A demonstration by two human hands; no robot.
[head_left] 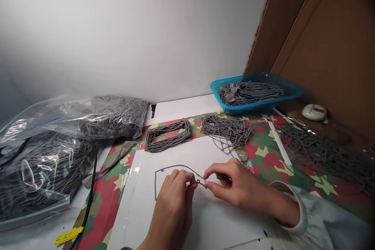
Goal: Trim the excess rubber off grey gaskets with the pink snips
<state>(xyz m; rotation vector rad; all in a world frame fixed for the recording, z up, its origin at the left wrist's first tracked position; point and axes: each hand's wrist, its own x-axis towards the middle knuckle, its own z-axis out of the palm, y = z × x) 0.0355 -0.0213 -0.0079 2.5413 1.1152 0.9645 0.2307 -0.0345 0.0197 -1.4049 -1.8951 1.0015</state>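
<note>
A thin grey rubber gasket point(178, 165), shaped as a loose frame with small round tabs, is held just above a white sheet. My left hand point(175, 199) pinches it near a tab, its thumb and fingertips closed on the strip. To the right, my right hand point(234, 183) grips the same strip between thumb and forefinger. A small dark object point(224, 178) is tucked in the curled fingers of that hand; its kind I cannot make out. Part of the gasket is hidden behind my left hand.
Beyond my hands lie a neat rectangular stack of gaskets point(168, 137) and a looser pile point(227, 129). A blue tray point(249, 107) holds more. Clear bags point(47, 175) of gaskets lie left, beside a black cable point(93, 179). A white mouse point(314, 112) sits right, near cardboard point(325, 39).
</note>
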